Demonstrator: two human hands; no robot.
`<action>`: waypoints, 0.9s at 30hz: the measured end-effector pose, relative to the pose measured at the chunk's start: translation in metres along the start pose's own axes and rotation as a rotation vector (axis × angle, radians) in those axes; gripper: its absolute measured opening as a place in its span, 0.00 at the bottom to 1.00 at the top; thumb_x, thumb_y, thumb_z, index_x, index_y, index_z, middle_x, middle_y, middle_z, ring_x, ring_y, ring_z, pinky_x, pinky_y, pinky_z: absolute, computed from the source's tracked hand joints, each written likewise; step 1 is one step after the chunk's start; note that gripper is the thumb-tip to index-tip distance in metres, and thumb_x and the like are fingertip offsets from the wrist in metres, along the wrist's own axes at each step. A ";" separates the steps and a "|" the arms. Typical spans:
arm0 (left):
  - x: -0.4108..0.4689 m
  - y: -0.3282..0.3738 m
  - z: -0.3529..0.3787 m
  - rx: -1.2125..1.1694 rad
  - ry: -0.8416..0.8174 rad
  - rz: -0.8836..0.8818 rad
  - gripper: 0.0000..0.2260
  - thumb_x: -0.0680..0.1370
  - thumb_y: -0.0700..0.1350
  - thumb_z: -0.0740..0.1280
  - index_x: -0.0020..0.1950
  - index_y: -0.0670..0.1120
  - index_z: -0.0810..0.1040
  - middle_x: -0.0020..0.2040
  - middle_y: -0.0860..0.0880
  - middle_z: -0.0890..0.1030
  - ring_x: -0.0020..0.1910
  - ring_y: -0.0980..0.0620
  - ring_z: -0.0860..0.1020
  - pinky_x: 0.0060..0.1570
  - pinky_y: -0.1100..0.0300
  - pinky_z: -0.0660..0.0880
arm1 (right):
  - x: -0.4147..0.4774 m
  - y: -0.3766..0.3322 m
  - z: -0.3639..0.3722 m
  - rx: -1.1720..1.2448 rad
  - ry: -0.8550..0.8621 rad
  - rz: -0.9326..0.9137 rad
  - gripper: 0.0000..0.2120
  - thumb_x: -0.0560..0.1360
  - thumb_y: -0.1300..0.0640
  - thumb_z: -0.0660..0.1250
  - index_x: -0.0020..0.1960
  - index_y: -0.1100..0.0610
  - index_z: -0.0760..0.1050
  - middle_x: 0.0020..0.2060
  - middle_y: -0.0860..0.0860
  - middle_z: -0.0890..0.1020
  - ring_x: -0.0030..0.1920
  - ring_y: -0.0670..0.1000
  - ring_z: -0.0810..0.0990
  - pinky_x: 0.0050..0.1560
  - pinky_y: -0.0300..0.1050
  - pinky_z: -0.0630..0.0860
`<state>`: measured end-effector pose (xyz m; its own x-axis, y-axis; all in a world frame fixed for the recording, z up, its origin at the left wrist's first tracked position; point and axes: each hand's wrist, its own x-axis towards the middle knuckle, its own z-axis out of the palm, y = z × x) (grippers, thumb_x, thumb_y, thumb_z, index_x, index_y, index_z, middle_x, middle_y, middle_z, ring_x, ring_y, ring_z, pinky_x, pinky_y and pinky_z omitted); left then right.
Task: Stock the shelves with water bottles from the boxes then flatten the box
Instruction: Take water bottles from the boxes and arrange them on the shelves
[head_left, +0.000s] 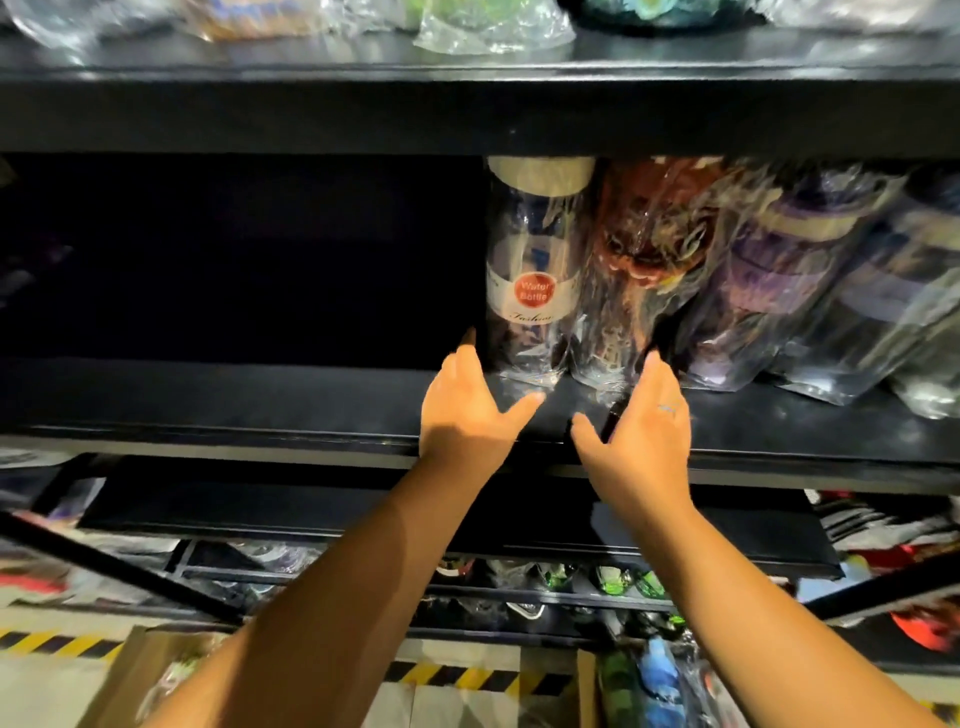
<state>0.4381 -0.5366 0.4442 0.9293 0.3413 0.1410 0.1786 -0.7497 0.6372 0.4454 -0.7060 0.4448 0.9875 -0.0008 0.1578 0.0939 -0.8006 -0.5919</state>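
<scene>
On black shelf (260, 400), clear wrapped water bottle with red sticker (535, 280) stands upright; my left hand (462, 410), right hand (644, 421) near it, fingers wide, empty. Judging wrap slippery, load light: grip mid-body.

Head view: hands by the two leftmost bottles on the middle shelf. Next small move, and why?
Probably lower both hands to the box below for more bottles: left hand and right hand are open, holding nothing; the labelled bottle and orange bottle stand on the shelf.

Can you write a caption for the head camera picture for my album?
Open left hand and right hand reach toward the wrapped water bottles on a dark shelf.
</scene>
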 end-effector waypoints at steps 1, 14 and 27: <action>-0.011 -0.009 -0.002 0.015 0.011 0.030 0.42 0.74 0.62 0.71 0.80 0.45 0.57 0.76 0.46 0.66 0.74 0.45 0.66 0.73 0.50 0.63 | -0.011 0.000 0.004 -0.058 -0.021 -0.017 0.46 0.76 0.45 0.67 0.80 0.60 0.43 0.80 0.57 0.49 0.79 0.57 0.47 0.77 0.54 0.46; -0.188 -0.187 -0.106 0.443 0.024 0.042 0.30 0.79 0.63 0.57 0.71 0.43 0.74 0.74 0.41 0.71 0.74 0.39 0.69 0.74 0.44 0.56 | -0.197 -0.077 0.110 -0.371 -0.305 -0.431 0.40 0.68 0.40 0.71 0.74 0.58 0.67 0.75 0.60 0.66 0.74 0.66 0.64 0.66 0.72 0.64; -0.401 -0.378 -0.206 0.410 -0.022 -0.361 0.33 0.76 0.65 0.59 0.72 0.43 0.71 0.72 0.39 0.73 0.67 0.36 0.75 0.63 0.42 0.75 | -0.369 -0.158 0.218 -0.382 -0.723 -0.450 0.37 0.78 0.37 0.59 0.80 0.50 0.50 0.79 0.53 0.54 0.78 0.57 0.53 0.73 0.58 0.56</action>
<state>-0.0683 -0.2732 0.3024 0.7916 0.6090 -0.0507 0.5945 -0.7483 0.2942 0.0936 -0.4480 0.3076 0.7196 0.6277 -0.2969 0.5653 -0.7779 -0.2744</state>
